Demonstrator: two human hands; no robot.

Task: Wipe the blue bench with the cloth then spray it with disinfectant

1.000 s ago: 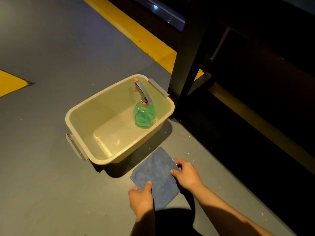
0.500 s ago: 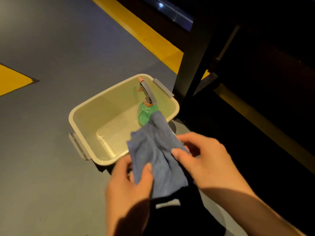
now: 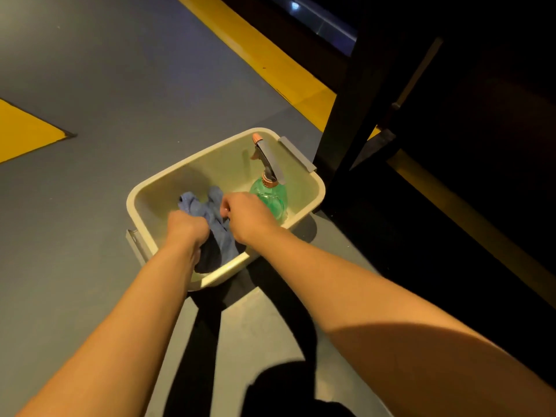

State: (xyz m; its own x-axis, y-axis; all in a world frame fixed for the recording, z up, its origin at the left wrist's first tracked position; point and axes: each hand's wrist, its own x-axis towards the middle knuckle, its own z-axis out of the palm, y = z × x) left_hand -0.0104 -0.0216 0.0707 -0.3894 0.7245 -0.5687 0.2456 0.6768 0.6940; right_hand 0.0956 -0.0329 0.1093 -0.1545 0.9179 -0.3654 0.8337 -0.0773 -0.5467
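A blue cloth [image 3: 210, 215] hangs crumpled inside a cream plastic tub [image 3: 313, 188] on the grey floor. My left hand [image 3: 186, 227] grips its left side and my right hand [image 3: 245, 213] pinches its right side, both reaching over the tub's near rim. A green spray bottle [image 3: 272, 197] with a grey trigger and copper nozzle stands upright in the tub's right corner, just behind my right hand. The blue bench is lost in darkness.
A black post [image 3: 352, 121] rises just right of the tub, with a dark unlit area beyond it. Yellow floor stripes [image 3: 270, 64] run diagonally behind the tub and at the far left. Grey floor surrounds the tub.
Both hands lifted the cloth off the floor in front of the tub and carried it forward into the tub. The cloth went from flat to bunched.
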